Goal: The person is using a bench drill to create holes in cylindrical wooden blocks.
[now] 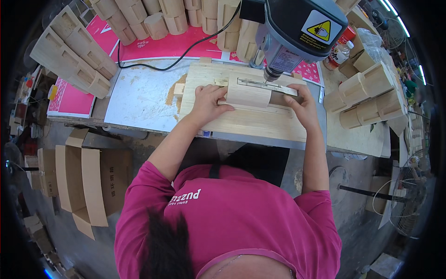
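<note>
A pale wooden cylinder (249, 96) lies on its side on a flat wooden board (260, 122), beneath the chuck of a drill press (273, 74). Along its top runs a light, narrow slotted strip (265, 85). My left hand (207, 105) grips the cylinder's left end, its thumb low near the board. At the other end, my right hand (304, 106) has its fingers and thumb closed around the right end, by the strip's tip. Part of the cylinder's right side is recessed and in shadow. The drill's tip sits just above the strip; whether they touch, I cannot tell.
Several wooden cylinders with cut recesses stand along the table's back (176, 21), at the left (74, 56) and at the right (371, 95). A black cable (186, 55) crosses the tabletop. Bottles (339, 55) stand back right. An open cardboard box (93, 179) is on the floor.
</note>
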Available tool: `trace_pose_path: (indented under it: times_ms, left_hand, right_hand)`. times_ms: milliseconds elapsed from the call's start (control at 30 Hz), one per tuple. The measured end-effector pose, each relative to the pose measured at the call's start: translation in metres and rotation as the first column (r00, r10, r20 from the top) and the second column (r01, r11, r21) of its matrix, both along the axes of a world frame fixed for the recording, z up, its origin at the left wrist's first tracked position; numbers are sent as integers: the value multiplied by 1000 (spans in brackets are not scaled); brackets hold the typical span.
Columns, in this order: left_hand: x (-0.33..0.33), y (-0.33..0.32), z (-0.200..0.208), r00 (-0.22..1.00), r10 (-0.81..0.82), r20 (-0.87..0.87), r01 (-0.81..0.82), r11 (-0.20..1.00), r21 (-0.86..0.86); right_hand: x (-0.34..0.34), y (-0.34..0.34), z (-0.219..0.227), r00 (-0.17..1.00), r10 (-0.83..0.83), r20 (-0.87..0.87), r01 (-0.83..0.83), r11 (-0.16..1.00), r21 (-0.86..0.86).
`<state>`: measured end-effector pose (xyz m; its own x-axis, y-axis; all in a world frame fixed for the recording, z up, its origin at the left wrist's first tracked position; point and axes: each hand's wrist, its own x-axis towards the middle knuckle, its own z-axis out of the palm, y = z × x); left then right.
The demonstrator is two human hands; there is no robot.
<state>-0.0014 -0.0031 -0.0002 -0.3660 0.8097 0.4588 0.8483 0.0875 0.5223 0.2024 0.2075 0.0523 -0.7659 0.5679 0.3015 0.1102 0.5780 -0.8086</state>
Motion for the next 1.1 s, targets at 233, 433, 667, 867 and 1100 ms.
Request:
trace_pose_path:
  times_ms: [233,433,667,867,1100]
  left_hand:
    - [-7,0,-6,995,-84,53,85,996,-18]
    - [-5,5,-2,994,-102,32,103,994,-39]
    - [-9,1,-4,996,-81,32,81,997,-16]
    - [-9,5,-2,996,-85,17,85,996,8]
    - [-5,0,-5,997,-72,-16,71,997,-23]
  right_hand:
    - [-9,18,117,869,-112,-483,182,978,100]
    - [-56,29,188,972,-153,-178,179,974,137]
    - [-21,-36,170,910,-252,-329,401,732,551]
    - [5,-67,95,890,-220,-399,400,796,454]
    - [-11,-56,28,839,-139,-526,381,839,388]
